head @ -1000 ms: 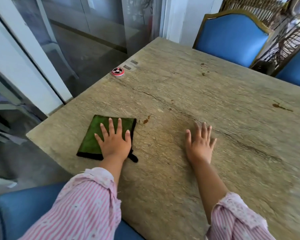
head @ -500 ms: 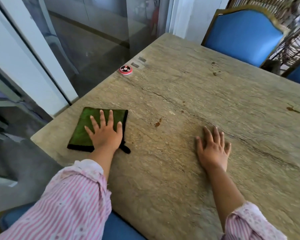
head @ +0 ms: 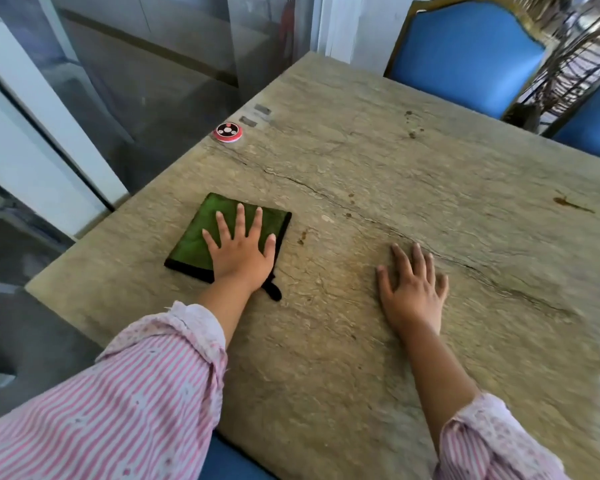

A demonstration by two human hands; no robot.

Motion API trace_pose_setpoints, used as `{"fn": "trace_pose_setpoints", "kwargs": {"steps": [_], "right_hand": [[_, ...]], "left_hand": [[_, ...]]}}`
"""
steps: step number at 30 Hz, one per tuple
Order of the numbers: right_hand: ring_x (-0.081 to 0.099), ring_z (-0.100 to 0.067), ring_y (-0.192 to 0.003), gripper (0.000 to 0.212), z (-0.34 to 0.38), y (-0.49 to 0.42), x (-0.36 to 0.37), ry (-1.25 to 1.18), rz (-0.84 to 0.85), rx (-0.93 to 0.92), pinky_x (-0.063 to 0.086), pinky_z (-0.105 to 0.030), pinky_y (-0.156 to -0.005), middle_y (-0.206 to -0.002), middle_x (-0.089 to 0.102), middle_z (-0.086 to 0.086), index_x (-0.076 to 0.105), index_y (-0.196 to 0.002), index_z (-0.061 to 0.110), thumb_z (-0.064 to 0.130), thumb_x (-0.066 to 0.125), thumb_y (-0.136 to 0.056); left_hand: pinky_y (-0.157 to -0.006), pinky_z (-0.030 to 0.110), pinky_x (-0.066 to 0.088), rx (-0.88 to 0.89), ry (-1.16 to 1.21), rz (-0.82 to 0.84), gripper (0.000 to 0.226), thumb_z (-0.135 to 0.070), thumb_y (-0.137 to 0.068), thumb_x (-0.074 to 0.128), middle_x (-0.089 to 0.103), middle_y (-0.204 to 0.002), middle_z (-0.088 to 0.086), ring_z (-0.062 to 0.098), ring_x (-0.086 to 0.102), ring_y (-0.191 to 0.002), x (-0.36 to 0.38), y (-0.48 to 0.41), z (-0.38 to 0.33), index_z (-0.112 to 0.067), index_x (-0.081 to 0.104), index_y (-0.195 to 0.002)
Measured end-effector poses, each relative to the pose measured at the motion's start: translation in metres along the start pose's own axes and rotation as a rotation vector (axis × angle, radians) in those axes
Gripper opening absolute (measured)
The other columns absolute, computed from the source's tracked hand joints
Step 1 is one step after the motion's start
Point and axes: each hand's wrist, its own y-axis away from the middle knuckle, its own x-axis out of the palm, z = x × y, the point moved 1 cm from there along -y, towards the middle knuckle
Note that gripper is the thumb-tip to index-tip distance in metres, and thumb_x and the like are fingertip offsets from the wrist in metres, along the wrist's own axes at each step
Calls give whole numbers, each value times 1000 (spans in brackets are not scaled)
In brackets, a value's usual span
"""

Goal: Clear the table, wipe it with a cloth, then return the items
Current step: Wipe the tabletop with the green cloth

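cloth [head: 201, 237] – green, black edging | tabletop [head: 413, 174] – tan, veined | sleeves [head: 125, 393] – pink-white stripes | chairs [head: 465, 53] – blue | disc [head: 228, 132] – red

Daylight falls on a grey concrete floor [head: 146, 98] seen through tall glass panels in white frames [head: 59, 109], while blue upholstered chairs with gilt wooden frames [head: 465, 53] stand beside a dark wire rack [head: 575, 60].

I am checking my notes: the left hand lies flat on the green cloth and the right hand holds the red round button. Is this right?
Not quite. In the head view the right hand lies flat on the bare table, holding nothing; the red round button sits untouched near the far edge. The left hand does lie flat on the green cloth.
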Motion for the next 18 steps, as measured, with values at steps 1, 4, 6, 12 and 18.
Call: {"fn": "trace_pose_setpoints", "kwargs": {"steps": [1,4,6,12,18], "right_hand": [[1,-19,-148,56,1,0,0,-5,-3,-2,-1,-47,-120,-160,10,2,22,-147,38,57,28,-94],[1,-19,-148,56,0,1,0,-15,-5,-8,0,-48,-120,-160,10,2,21,-146,38,57,27,-94],[-1,-18,-149,56,-1,2,0,-21,-3,-14,-1,-47,-120,-161,8,2,20,-147,38,57,26,-94],[-1,-18,-149,57,-2,1,3,-15,-14,-16,-3,-46,-120,-161,8,2,20,-147,38,57,27,-94],[-1,-20,-149,58,-1,0,1,-15,14,-24,-3,-48,-119,-161,7,1,19,-148,37,57,26,-94]], "left_hand": [[-115,57,-6,66,-8,11,60,-54,-95,13,-14,-159,-3,33,-16,-145,2,7,-9,-36,-7,-149],[-115,55,-7,416,-86,32,60,-58,-93,11,-15,-159,-7,31,-16,-146,15,38,-29,-41,-9,-147],[-116,54,-6,604,-151,52,62,-63,-87,4,-13,-159,-11,29,-14,-147,16,44,-24,-45,-10,-145],[-116,56,-2,128,-51,1,60,-61,-91,15,-10,-159,-12,29,-11,-147,-4,-15,17,-45,-1,-147],[-114,57,-10,256,-25,95,59,-57,-94,17,-19,-158,-8,32,-20,-145,10,13,-63,-43,-8,-146]]}}
